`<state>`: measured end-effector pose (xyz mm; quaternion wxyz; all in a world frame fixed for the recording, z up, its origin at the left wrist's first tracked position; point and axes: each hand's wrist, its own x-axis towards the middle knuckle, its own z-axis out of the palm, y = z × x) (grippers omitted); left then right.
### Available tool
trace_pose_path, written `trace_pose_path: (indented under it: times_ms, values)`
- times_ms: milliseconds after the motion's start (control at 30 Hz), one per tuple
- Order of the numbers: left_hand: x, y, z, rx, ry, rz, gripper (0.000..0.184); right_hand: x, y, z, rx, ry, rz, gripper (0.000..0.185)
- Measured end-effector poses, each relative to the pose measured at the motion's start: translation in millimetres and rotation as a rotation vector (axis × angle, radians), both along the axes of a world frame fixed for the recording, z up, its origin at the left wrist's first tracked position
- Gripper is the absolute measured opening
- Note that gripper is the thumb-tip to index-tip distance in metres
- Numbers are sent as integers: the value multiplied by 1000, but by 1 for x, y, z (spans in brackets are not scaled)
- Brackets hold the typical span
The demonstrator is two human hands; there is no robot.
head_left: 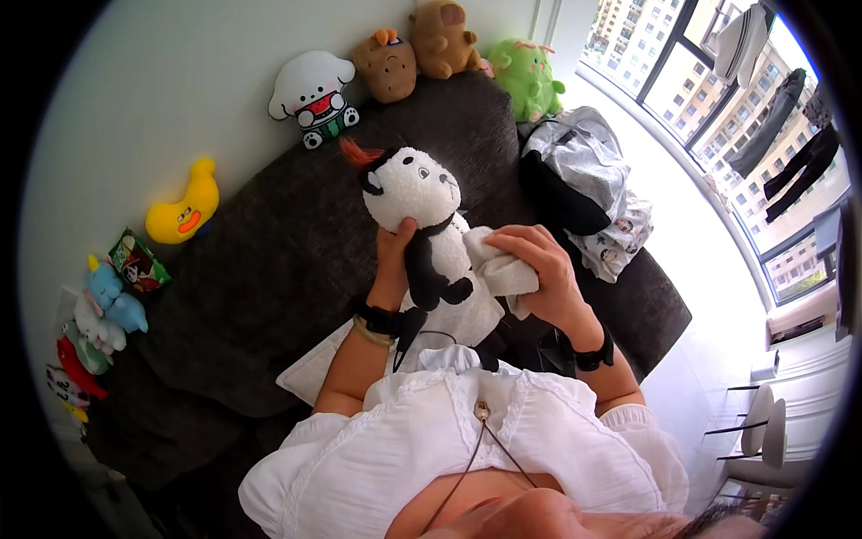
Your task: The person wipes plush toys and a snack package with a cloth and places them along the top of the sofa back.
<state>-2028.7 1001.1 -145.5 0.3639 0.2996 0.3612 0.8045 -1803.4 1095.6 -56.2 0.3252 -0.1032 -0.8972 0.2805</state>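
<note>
My left hand [391, 262] is closed around the back of a black-and-white panda plush toy [406, 203], with the thumb at its neck. The panda is held up and tilted, its face toward the right, a reddish tuft on top of its head. A white cloth [508, 275] is bunched in my right hand [544, 266], whose fingers bend over its top. This cloth lies against the panda's side. Below the toy, more white fabric [467, 325] spreads over my lap.
A dark sofa [269, 269] is in front of me. Along its back sit a white dog plush [314, 94], brown plush toys [444, 40] and a green plush [523, 79]. A yellow plush [186, 208] is at left. Grey clothes [579, 157] are piled at right, near the windows.
</note>
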Motion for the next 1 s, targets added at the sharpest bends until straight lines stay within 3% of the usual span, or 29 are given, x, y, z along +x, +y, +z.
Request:
trace_pose_path:
  times_ms: [33, 167, 233, 300, 333, 400, 467, 533, 667, 767, 833, 933, 1000]
  values:
    - [1, 0, 2, -2, 10, -12, 66, -4, 2, -1, 27, 86, -94, 69]
    - [7, 3, -10, -20, -55, -19, 68, -17, -12, -11, 192, 21, -105, 65]
    - [13, -2, -6, -14, -49, -1, 70, -16, -19, -33, 314, -145, 41, 62]
    - [1, -3, -10, -39, -55, -12, 71, -7, -14, -44, 272, -320, 368, 60]
    - [-4, -6, -11, -54, -57, -21, 71, -2, -11, -45, 242, -326, 398, 60]
    - [-4, -8, -13, -37, -309, -111, 74, 4, -2, -39, 195, -335, 449, 60]
    - [4, -11, 0, -30, -252, -97, 77, 1, 0, -23, 220, -126, 217, 66]
    - [-2, -12, 1, -58, 3, -70, 81, -9, 5, -17, 180, -18, 66, 71]
    - [23, -12, 3, -86, -195, -94, 85, -31, 3, -31, 276, 23, 63, 59]
    - [12, -23, 7, -48, -81, -136, 84, -19, 5, -49, 163, -68, 148, 70]
    - [1, -32, -11, -46, -184, -162, 82, -3, 21, -56, -16, -273, 172, 66]
    - [-12, -36, -42, -31, -332, -215, 80, 11, 33, -58, -61, -192, -14, 60]
    - [1, -42, -34, 79, -154, -98, 73, 7, 30, -39, -95, -19, -11, 62]
